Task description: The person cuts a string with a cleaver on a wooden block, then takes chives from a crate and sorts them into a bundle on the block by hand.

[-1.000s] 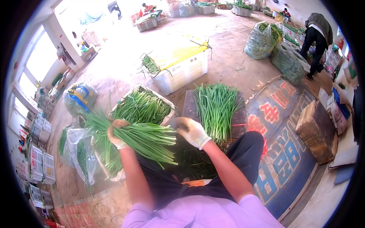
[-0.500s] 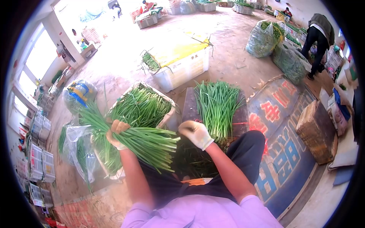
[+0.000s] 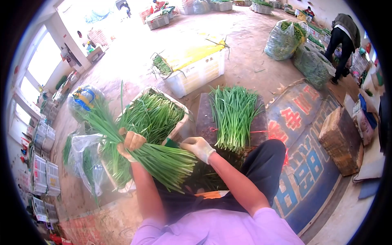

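My left hand, in a pale work glove, is closed around a bunch of garlic chives. Its leaves fan out to the upper left, and the pale cut ends point right. My right hand, gloved too, is beside the upper edge of those ends with its fingers together. A dark green bit shows at its fingertips; what it is I cannot make out. Further right, a neat pile of chives lies on a dark board, with a red tie under it. A crate full of loose chives stands behind my left hand.
A white crate with a yellow cover stands ahead. Clear plastic bags lie at the left, and stuffed bags at the upper right near a bending person. A worn wooden block is at the right on a lettered sheet.
My right hand has moved left and slightly down to the chives' stem ends, its fingers now together by the dark green bit. The bunch in my left hand has tilted and spread downward.
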The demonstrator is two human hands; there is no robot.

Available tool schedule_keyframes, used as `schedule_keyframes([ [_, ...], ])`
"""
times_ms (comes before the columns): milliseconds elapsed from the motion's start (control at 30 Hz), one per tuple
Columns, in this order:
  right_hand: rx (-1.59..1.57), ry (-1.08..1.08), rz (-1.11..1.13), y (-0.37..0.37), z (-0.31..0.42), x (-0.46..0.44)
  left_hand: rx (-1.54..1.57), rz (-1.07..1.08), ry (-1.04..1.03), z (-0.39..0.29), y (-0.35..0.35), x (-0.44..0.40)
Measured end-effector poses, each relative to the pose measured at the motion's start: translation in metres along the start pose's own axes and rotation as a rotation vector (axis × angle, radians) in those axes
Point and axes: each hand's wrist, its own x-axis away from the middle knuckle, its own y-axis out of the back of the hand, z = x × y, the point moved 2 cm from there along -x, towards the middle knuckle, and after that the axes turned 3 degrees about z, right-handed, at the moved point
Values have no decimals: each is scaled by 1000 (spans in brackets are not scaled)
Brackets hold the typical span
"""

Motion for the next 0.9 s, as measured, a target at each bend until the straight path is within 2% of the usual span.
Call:
schedule_keyframes([
  [100, 150, -21, -89, 14, -35, 3, 38, 38, 11, -7, 4, 2],
  [167, 269, -48, -25, 33, -66, 9, -1, 44, 9, -8, 4, 3],
  [200, 613, -55, 48, 44, -101, 7, -6, 24, -6, -8, 4, 5],
  [233, 957, -57, 116, 45, -101, 10, -8, 11, -18, -8, 4, 3],
  [267, 961, -54, 109, 51, -97, 10, -4, 18, -17, -5, 5, -2],
  [333, 873, -122, -99, 58, -81, 18, 24, 17, -40, -4, 2, 2],
  [400, 562, 61, -143, 51, -28, 18, -17, -42, -4, -8, 9, 0],
  [467, 285, 152, 3, 34, 1, 11, -67, -95, 27, -5, 14, -2],
  [500, 284, 151, 9, 26, 13, 9, -68, -104, 63, -4, 19, -3],
  [600, 385, 243, 262, 2, 39, 5, -146, -196, 148, 5, 25, -7],
  [700, 413, 181, 394, -18, 37, 10, -346, -436, 177, 11, 31, -10],
  [767, 290, 316, 286, -28, 9, 11, -472, -635, 211, 19, 35, -8],
  [833, 406, 376, 102, -36, 3, 24, -393, -634, 268, 40, 46, -6],
  [900, 294, 331, 40, -36, 10, 40, -582, -766, 321, 62, 39, -8],
])
